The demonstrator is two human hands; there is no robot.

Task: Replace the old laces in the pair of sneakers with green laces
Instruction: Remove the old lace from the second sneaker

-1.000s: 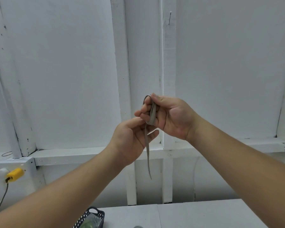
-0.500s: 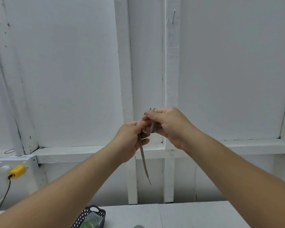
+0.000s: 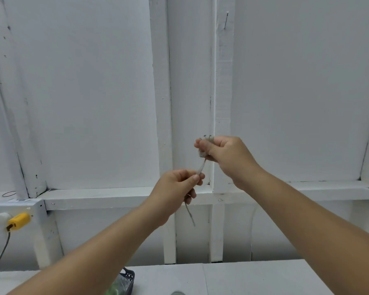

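A grey old lace (image 3: pixel 201 167) is held up in front of the white wall, well above the table. My right hand (image 3: pixel 224 155) grips a small bundle of its loops between thumb and fingers. Lower and to the left, my left hand (image 3: pixel 180 184) pinches the strand that runs taut down from that bundle. The free end of the lace hangs below my left hand. No sneakers are in view.
A dark mesh basket (image 3: pixel 127 277) holding something green in clear wrap sits at the bottom edge on the white table (image 3: pixel 254 277). A yellow plug (image 3: pixel 18 221) with a cable sits in a wall socket at far left. A white ledge (image 3: pixel 115 195) runs along the wall.
My hands have come apart: the left moved down along the strand and the right kept the bundle, so the lace between them is now taut. The hanging end is shorter.
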